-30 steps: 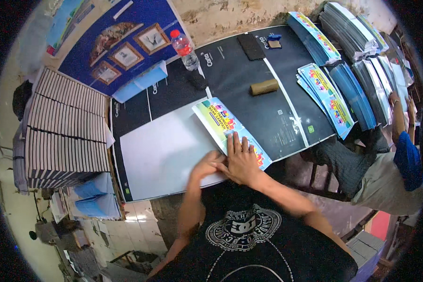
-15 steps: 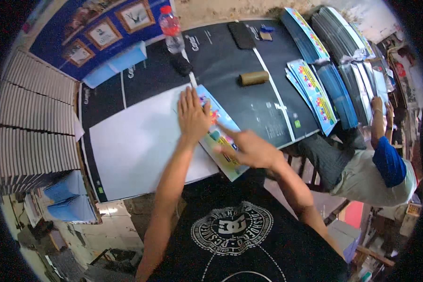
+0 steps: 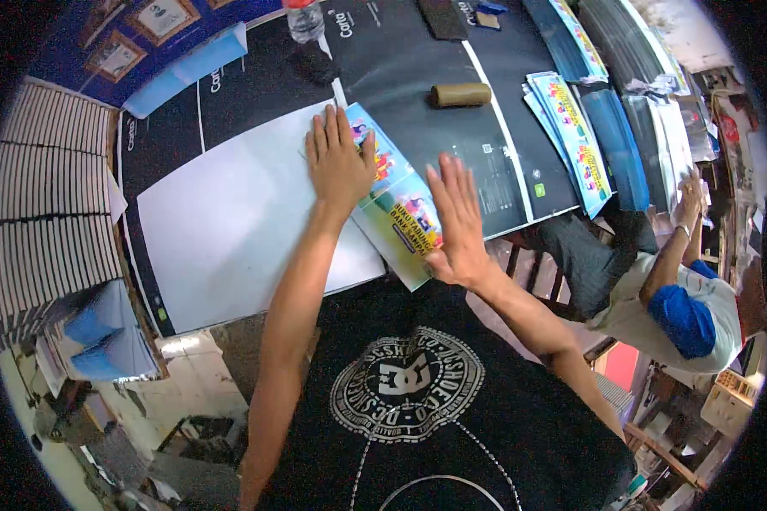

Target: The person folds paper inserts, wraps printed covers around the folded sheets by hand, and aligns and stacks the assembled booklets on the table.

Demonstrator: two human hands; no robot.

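My left hand [image 3: 337, 166] lies flat with its fingers stretched out, across the right edge of a large white paper sheet [image 3: 239, 213] and the left edge of a colourful printed booklet cover [image 3: 383, 223]. The cover is long, light blue and yellow-green, and sits slanted at the sheet's right side near the table's front edge. Beside the cover's right edge is my right hand [image 3: 458, 221], open, fingers pointing away from me, its thumb near the cover's lower right part. Whether the right hand touches the cover I cannot tell.
A brown cylinder [image 3: 461, 95] lies on the black table mat [image 3: 409, 68]. Behind stand a bottle [image 3: 305, 24] and a dark block [image 3: 443, 19]. Printed covers [image 3: 571, 140] are stacked right, near a co-worker's hands [image 3: 692, 200]. Tall stacks of bound books [image 3: 55, 187] stand left.
My right hand has gone from pointing across the cover to an open palm at its right edge. My left hand stays flat. The view has shifted, and the co-worker's arms have moved.
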